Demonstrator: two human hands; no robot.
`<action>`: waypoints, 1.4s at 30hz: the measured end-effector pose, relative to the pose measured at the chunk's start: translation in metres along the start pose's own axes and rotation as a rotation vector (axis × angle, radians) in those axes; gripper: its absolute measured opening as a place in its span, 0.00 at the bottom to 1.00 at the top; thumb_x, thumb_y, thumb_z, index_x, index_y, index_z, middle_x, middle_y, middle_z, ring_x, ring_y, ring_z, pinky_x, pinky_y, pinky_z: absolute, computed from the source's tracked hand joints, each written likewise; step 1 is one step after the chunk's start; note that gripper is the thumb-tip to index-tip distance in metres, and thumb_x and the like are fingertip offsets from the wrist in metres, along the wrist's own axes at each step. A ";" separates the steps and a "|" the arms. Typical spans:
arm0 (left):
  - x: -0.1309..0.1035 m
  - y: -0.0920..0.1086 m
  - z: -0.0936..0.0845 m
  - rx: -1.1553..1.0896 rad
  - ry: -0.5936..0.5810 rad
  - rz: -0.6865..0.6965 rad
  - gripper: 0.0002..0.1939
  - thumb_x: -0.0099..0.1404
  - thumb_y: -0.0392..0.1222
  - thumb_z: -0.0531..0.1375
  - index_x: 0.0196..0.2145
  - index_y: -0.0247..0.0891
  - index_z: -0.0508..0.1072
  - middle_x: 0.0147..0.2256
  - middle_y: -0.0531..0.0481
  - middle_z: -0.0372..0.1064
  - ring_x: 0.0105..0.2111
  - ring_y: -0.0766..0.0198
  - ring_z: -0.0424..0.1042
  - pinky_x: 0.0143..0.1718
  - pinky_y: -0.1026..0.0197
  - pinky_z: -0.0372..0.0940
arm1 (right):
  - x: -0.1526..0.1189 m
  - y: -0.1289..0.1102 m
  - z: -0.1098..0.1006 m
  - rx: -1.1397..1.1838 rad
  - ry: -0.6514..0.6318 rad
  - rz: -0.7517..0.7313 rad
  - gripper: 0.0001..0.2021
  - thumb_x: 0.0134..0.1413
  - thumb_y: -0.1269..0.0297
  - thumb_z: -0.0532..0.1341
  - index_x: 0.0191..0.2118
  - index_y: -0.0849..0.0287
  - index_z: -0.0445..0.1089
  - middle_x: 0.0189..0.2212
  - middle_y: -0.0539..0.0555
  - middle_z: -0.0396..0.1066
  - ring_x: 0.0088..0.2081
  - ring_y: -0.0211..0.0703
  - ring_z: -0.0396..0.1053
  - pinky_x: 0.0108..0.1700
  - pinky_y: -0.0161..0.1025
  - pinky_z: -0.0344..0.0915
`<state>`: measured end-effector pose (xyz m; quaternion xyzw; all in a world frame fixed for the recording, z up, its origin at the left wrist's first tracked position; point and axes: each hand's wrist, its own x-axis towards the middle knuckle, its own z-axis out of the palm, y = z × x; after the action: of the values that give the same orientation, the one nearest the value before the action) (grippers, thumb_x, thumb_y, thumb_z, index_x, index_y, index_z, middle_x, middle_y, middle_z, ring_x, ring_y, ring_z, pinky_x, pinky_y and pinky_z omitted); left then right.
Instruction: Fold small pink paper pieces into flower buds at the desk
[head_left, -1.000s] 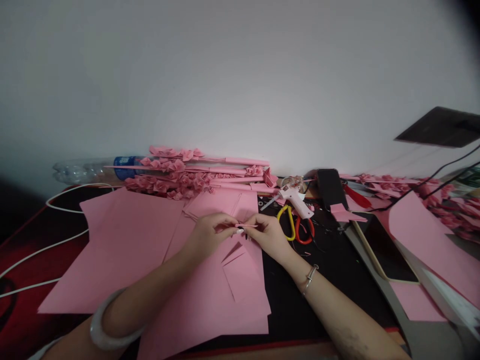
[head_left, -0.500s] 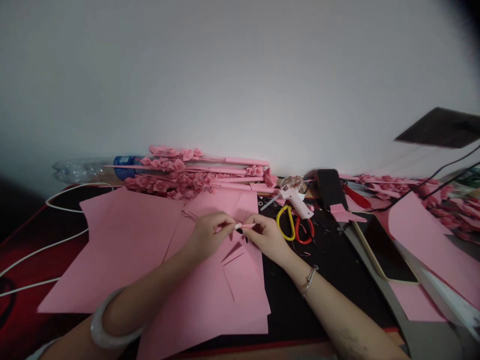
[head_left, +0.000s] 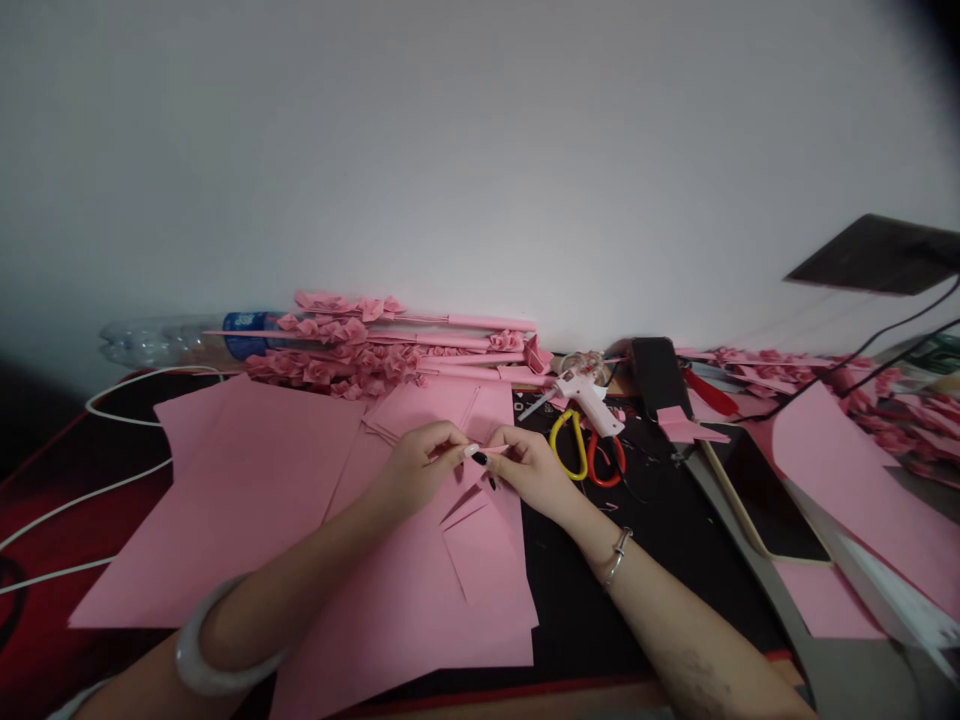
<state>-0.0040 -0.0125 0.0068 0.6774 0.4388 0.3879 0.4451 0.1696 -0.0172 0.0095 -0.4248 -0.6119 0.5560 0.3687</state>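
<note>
My left hand (head_left: 424, 465) and my right hand (head_left: 532, 470) meet over a stack of pink paper sheets (head_left: 405, 590). Between their fingertips they pinch a small folded piece of pink paper (head_left: 491, 449). Thumbs and forefingers of both hands are closed on it, and the fingers cover much of its shape. Just below the hands lies a creased square of pink paper (head_left: 480, 550) on the stack. To the right of my right hand rest scissors with one yellow handle and one red handle (head_left: 570, 445), and a white glue gun (head_left: 589, 400).
Bundles of pink paper flowers (head_left: 352, 365) lie along the wall beside a clear plastic bottle (head_left: 157, 342). A large pink sheet (head_left: 232, 500) covers the left side. On the right are a phone (head_left: 765, 495), a dark phone-like object (head_left: 656, 375) and more pink paper (head_left: 862, 480). White cables (head_left: 67, 500) cross the left edge.
Both hands keep their pinch on the folded paper, with the fingertips shifting slightly. The whole view has moved a little; nothing was let go.
</note>
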 end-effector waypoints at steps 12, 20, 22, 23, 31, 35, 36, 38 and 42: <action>-0.001 0.000 0.000 -0.026 -0.060 -0.049 0.07 0.59 0.40 0.57 0.25 0.36 0.69 0.23 0.54 0.67 0.24 0.68 0.65 0.27 0.66 0.60 | -0.001 0.000 -0.001 -0.074 0.065 -0.017 0.14 0.53 0.56 0.58 0.24 0.61 0.63 0.14 0.45 0.60 0.16 0.30 0.54 0.19 0.30 0.51; -0.001 0.000 0.000 -0.149 0.020 -0.089 0.07 0.59 0.41 0.56 0.26 0.35 0.69 0.23 0.54 0.66 0.25 0.68 0.68 0.28 0.66 0.64 | 0.002 0.004 -0.002 -0.006 0.063 -0.016 0.14 0.54 0.55 0.56 0.25 0.59 0.57 0.16 0.45 0.61 0.16 0.30 0.54 0.18 0.29 0.50; -0.001 0.000 0.000 -0.141 -0.008 -0.083 0.07 0.59 0.40 0.56 0.27 0.35 0.69 0.23 0.53 0.67 0.25 0.68 0.68 0.28 0.66 0.64 | 0.001 0.006 -0.001 -0.013 0.110 -0.028 0.13 0.56 0.55 0.55 0.26 0.58 0.57 0.15 0.43 0.58 0.15 0.30 0.51 0.17 0.29 0.49; -0.001 0.000 0.001 -0.130 -0.032 -0.081 0.06 0.58 0.40 0.56 0.27 0.35 0.70 0.24 0.53 0.67 0.25 0.68 0.68 0.28 0.66 0.64 | 0.001 0.007 -0.001 -0.026 0.133 -0.031 0.13 0.57 0.55 0.54 0.27 0.58 0.58 0.15 0.43 0.56 0.14 0.30 0.51 0.17 0.29 0.49; -0.001 -0.003 0.002 -0.161 -0.196 -0.152 0.05 0.57 0.37 0.56 0.27 0.35 0.70 0.24 0.52 0.69 0.27 0.66 0.70 0.30 0.64 0.65 | -0.002 0.000 -0.004 -0.369 0.193 -0.169 0.09 0.56 0.65 0.53 0.26 0.59 0.60 0.18 0.46 0.57 0.21 0.34 0.54 0.24 0.31 0.53; 0.000 0.000 0.001 -0.159 -0.165 -0.161 0.07 0.57 0.39 0.57 0.23 0.35 0.68 0.21 0.55 0.66 0.23 0.68 0.69 0.27 0.66 0.63 | -0.004 -0.002 -0.001 -0.429 0.138 -0.217 0.09 0.56 0.65 0.54 0.26 0.60 0.63 0.20 0.48 0.60 0.23 0.35 0.57 0.27 0.32 0.55; 0.000 0.002 0.001 -0.158 -0.145 -0.166 0.07 0.57 0.38 0.57 0.23 0.34 0.68 0.20 0.55 0.65 0.23 0.68 0.68 0.26 0.66 0.63 | -0.004 -0.002 -0.001 -0.410 0.140 -0.207 0.09 0.56 0.65 0.54 0.26 0.60 0.64 0.20 0.48 0.60 0.23 0.35 0.57 0.27 0.32 0.56; 0.001 0.007 0.000 -0.201 -0.087 -0.203 0.07 0.57 0.38 0.58 0.23 0.34 0.69 0.20 0.55 0.67 0.23 0.68 0.68 0.27 0.66 0.64 | -0.003 0.000 -0.001 -0.340 0.174 -0.176 0.09 0.57 0.63 0.53 0.30 0.60 0.66 0.20 0.48 0.61 0.21 0.34 0.58 0.26 0.32 0.56; 0.003 0.014 -0.001 -0.396 0.035 -0.351 0.04 0.54 0.38 0.61 0.26 0.35 0.71 0.26 0.52 0.73 0.30 0.65 0.73 0.37 0.62 0.68 | -0.001 0.004 -0.003 -0.248 0.268 -0.167 0.13 0.58 0.61 0.53 0.43 0.60 0.68 0.27 0.52 0.69 0.22 0.34 0.61 0.24 0.31 0.59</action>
<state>-0.0009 -0.0126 0.0206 0.4837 0.4729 0.3948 0.6217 0.1733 -0.0172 0.0055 -0.4849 -0.6542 0.3823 0.4367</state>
